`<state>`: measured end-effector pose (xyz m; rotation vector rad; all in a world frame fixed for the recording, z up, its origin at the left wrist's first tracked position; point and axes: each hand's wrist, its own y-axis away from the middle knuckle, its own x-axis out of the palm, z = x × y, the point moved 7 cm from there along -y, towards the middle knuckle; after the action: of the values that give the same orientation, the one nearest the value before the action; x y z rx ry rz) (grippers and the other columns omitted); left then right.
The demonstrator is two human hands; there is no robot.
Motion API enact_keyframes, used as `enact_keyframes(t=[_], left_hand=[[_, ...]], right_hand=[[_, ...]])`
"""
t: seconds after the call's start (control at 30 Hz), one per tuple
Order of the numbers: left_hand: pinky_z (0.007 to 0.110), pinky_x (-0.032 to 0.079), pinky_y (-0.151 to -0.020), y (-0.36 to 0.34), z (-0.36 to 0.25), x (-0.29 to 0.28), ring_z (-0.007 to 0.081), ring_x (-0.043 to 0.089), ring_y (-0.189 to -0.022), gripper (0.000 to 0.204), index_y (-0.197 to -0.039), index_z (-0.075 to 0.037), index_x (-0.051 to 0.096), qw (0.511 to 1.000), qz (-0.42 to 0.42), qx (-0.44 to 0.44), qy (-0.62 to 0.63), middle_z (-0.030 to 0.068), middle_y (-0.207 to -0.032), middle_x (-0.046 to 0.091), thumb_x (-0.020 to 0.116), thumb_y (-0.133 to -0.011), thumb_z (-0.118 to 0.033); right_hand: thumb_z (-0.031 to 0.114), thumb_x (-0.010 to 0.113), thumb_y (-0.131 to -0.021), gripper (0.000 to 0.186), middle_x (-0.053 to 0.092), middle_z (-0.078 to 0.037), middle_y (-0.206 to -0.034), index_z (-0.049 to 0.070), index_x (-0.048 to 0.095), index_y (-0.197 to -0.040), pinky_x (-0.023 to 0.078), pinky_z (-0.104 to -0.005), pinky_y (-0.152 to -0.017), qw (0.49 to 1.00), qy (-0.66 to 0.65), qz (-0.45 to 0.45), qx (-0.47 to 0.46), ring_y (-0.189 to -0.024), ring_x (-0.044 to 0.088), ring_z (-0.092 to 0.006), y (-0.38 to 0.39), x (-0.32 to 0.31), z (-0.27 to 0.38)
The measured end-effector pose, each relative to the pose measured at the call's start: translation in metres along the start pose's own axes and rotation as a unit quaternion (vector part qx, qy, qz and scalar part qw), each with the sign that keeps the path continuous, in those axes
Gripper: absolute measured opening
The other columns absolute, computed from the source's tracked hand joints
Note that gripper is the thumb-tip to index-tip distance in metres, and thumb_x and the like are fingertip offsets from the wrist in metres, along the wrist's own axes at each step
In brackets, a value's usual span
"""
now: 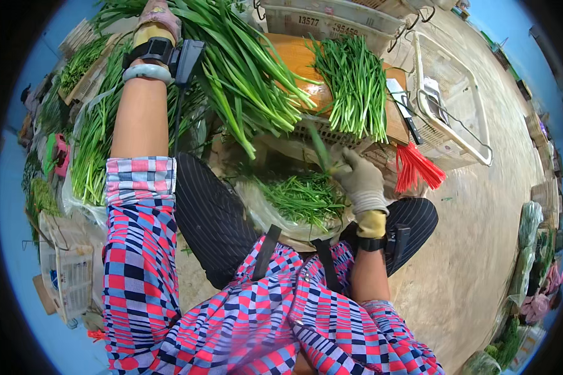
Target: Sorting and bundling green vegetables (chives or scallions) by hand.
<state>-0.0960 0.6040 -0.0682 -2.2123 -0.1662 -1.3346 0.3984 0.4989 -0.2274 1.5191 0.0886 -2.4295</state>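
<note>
My left hand (158,17), in a soiled pinkish glove, reaches to the top edge of the head view. It is closed on a large bunch of long green garlic chives (231,75), whose pale cut ends fan out toward the middle; its fingertips are hidden. Over my lap, my right hand (361,179), in a beige work glove, pinches a few loose chive leaves (322,153), blurred by motion. Beneath it, between my knees, a lined container (263,209) holds a heap of short green trimmings (306,199).
A neat chive bundle (355,87) lies on a wooden board (396,122) beside a black-handled knife (403,109). Red ties (417,169) hang from the board's near edge. A white plastic crate (481,140) stands to the right. More greens (94,147) lie in plastic at left.
</note>
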Motion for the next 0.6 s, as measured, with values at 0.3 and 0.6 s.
enact_keyframes(t=[0.3,0.6], left_hand=[[0.022,0.028,-0.030,0.004,0.055,0.030,0.0068,0.027,-0.032,0.022,-0.086,-0.011,0.061,0.955,-0.100,-0.022,-0.278,-0.0073,-0.043,0.033,0.050,-0.090,-0.029],[0.034,0.047,-0.054,0.046,0.064,0.075,0.0203,0.053,-0.056,0.023,-0.085,-0.006,0.063,0.960,-0.085,-0.008,-0.268,0.0065,-0.069,0.061,0.054,-0.086,-0.028]], right_hand=[[0.036,0.069,-0.075,0.056,0.063,-0.017,-0.104,0.002,0.054,-0.118,0.048,-0.0378,-0.080,0.974,-0.160,-0.116,-0.110,-0.093,0.061,-0.0319,-0.092,-0.010,0.103],[0.012,0.071,-0.072,0.034,0.066,-0.005,-0.083,0.003,0.064,-0.104,0.049,-0.0242,-0.067,0.852,-0.497,0.146,-0.078,-0.071,0.060,-0.0096,-0.110,0.031,0.087]])
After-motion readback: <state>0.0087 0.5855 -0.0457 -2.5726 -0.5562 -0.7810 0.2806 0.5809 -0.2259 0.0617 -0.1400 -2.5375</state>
